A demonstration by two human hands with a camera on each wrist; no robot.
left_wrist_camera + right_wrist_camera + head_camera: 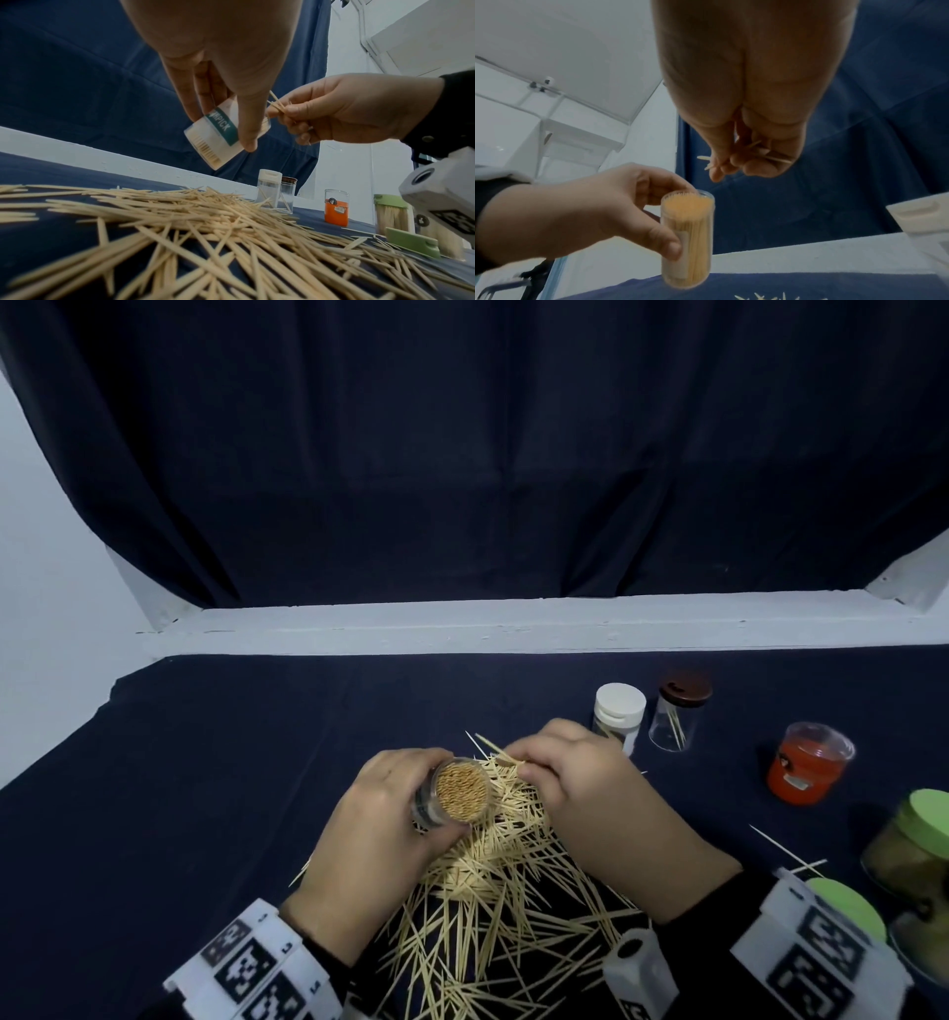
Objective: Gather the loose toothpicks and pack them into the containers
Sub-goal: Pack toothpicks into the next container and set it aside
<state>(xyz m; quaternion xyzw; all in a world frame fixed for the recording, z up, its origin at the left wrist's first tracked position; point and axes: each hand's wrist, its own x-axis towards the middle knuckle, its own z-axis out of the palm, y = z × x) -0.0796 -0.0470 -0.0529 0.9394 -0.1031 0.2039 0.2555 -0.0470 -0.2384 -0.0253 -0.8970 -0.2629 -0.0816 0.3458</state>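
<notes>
Here the left hand (382, 819) curls its fingers and thumb round a clear tube (454, 796), tilted with its open mouth toward the camera and packed full of toothpick tips. The tube is held in the air above the pile (493, 906) of loose toothpicks, which lies spread over the dark cloth (215, 778) between the two wrists. Just right of the tube's mouth, the right hand (580, 780) pinches a small bunch (277, 104) of toothpicks between thumb and fingertips, their points sticking out toward the tube; bunch and mouth are near but apart. Further right stand a white-capped jar (620, 713) and, just beside it, a brown-capped jar (680, 711) with a few toothpicks inside. Next comes an orange jar (809, 770) with a clear cap. At the right edge sits a green-lidded jar (911, 839), with a second green lid (847, 904) nearer the right wrist and a few stray toothpicks (785, 850) between them.
</notes>
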